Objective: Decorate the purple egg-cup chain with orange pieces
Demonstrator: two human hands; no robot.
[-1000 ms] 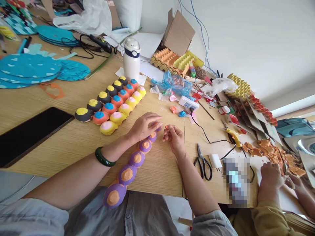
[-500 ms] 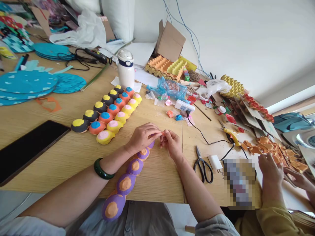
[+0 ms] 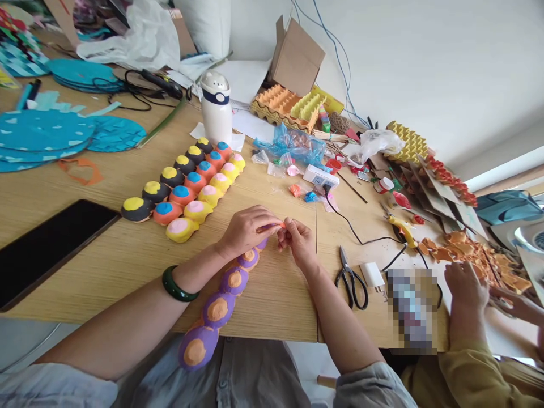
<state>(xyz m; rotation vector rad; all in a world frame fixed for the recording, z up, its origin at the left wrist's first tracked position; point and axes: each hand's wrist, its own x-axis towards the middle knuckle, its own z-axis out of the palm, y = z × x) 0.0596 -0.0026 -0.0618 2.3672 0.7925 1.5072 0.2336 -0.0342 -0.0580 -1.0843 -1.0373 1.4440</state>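
Observation:
My left hand (image 3: 244,229), a green bangle on its wrist, is closed around the far end of a purple strip of egg-carton cups (image 3: 225,302). Orange patches top the cups, and the near end of the strip overhangs the table edge. Opposite it, my right hand (image 3: 298,241) pinches a small orange piece, perhaps soft clay (image 3: 279,225), against that far end. The fingers partly hide this piece and the last cups. To the left lie three painted strips: black with yellow (image 3: 172,176), orange with blue (image 3: 194,181) and yellow with pink (image 3: 209,195).
Scissors (image 3: 351,280), a white adapter (image 3: 372,274) and a corded power strip (image 3: 322,177) lie to the right. A phone (image 3: 55,249) is at left, a white bottle (image 3: 216,107) behind. A co-worker's hands (image 3: 467,286) are at far right.
The view has tilted down slightly, so things sit a little higher in it. Both my hands keep nearly the same hold, with only slight finger movement at the orange piece.

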